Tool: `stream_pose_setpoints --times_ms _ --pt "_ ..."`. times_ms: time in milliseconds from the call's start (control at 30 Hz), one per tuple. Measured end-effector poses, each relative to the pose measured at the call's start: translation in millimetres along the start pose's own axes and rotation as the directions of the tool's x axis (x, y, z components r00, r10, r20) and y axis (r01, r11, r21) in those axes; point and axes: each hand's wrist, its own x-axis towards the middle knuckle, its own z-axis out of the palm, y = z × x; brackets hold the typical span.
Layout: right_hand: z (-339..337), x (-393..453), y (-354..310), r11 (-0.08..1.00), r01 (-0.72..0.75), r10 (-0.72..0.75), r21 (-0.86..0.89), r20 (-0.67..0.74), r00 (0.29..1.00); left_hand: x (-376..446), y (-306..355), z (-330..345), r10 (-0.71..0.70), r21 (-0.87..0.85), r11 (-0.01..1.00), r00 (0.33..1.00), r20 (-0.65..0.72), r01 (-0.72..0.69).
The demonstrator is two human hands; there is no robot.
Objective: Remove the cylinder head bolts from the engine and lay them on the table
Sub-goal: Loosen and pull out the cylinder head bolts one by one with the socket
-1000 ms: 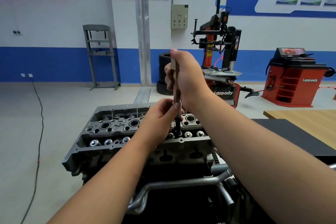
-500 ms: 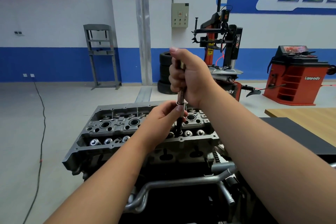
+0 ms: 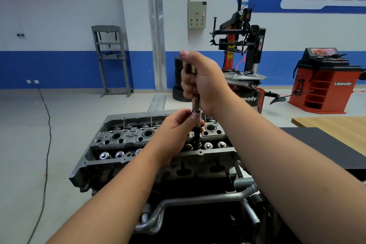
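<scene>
Pinching the lower part of a thin upright tool (image 3: 196,123) with curled left hand (image 3: 176,134) fingers, over the gray engine top (image 3: 122,140). Gripping the tool's handle tight in the right hand (image 3: 202,81), fist closed. Reaching straight down into a hole among shiny round parts. Bolt itself hidden.

Engine head (image 3: 138,140) is sitting uncovered on its stand, grey cast metal, round wells and shiny valve springs showing along the top. One long dark bolt (image 3: 196,125) is standing upright, lower end down in a hole near the right end of the front row. Wooden table (image 3: 336,127) is lying off to the right.
</scene>
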Motion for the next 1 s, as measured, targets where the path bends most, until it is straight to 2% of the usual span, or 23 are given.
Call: stream_pose_setpoints --times_ms 100,167,233,267,333,400,467,567,1000 --pt "0.2 -3.9 0.4 0.999 0.042 -0.043 -0.021 -0.057 0.997 -1.1 3.1 0.6 0.020 0.017 1.000 1.000 0.022 -0.020" --pt "2.6 -7.8 0.5 0.990 0.095 -0.114 -0.105 -0.193 0.975 -0.1 3.3 3.0 0.025 0.042 0.999 1.000 0.003 -0.026" --pt "5.1 -11.1 0.1 0.957 0.108 -0.202 -0.269 -0.352 0.914 2.7 0.7 6.3 0.029 0.060 0.998 0.999 -0.039 -0.027" --pt "6.5 -12.0 0.3 0.948 0.089 -0.213 -0.305 -0.403 0.890 4.3 -0.3 7.3 0.033 0.080 0.996 0.998 -0.057 -0.028" --pt "8.8 -13.8 -0.8 0.972 0.031 -0.133 -0.232 -0.438 0.889 6.2 -1.3 7.1 0.028 0.129 0.991 0.996 -0.084 -0.017" --pt "8.4 -14.5 -3.7 0.997 -0.012 -0.019 -0.081 -0.373 0.928 5.8 -0.5 5.6 0.006 0.123 0.992 0.998 -0.070 0.003" --pt "4.0 -14.3 -6.5 0.998 -0.047 0.056 0.044 -0.238 0.970 3.1 1.9 4.8 -0.011 0.078 0.997 1.000 -0.013 0.012" --pt "-5.3 -11.6 -7.2 0.995 -0.064 0.070 0.071 -0.088 0.994 0.5 4.2 7.5 -0.013 0.073 0.997 1.000 0.023 0.012" --pt "-1.4 -13.1 -3.5 0.999 0.008 -0.003 0.045 -0.115 0.993 1.3 2.3 9.7 0.017 0.095 0.995 1.000 -0.006 -0.017"
